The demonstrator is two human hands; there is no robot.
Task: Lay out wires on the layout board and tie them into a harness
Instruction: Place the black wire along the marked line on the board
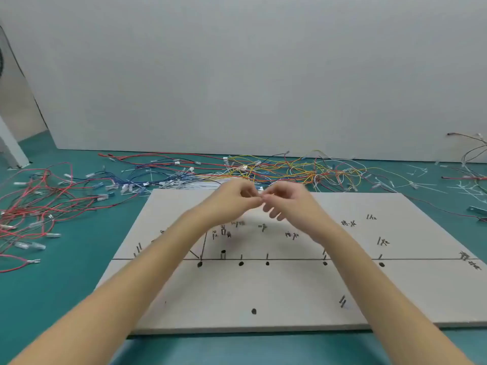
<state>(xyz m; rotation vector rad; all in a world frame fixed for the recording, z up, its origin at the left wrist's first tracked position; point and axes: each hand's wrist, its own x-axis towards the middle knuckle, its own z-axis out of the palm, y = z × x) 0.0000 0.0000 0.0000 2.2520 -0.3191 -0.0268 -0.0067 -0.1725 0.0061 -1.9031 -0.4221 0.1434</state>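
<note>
Both hands meet in the air over the far half of the layout board, fingertips together: the left hand and the right hand have their fingers curled as if pinching something very fine between them, but blur hides what it is, so I cannot tell whether they hold a wire, a tie or nothing. Held up and close like this, they look to be sorting or separating a thin piece before it goes down. The board beneath them is a flat, matt, pale grey sheet with drawn lines, handwritten marks, dark holes and short upright pins to steer the runs; no wire lies on it yet. The wires lie just beyond the hands on the green worktop, a loose tangle of thin, limp red, yellow, blue and black strands with small clear plastic ends, and more red ones spread well to the left.
</note>
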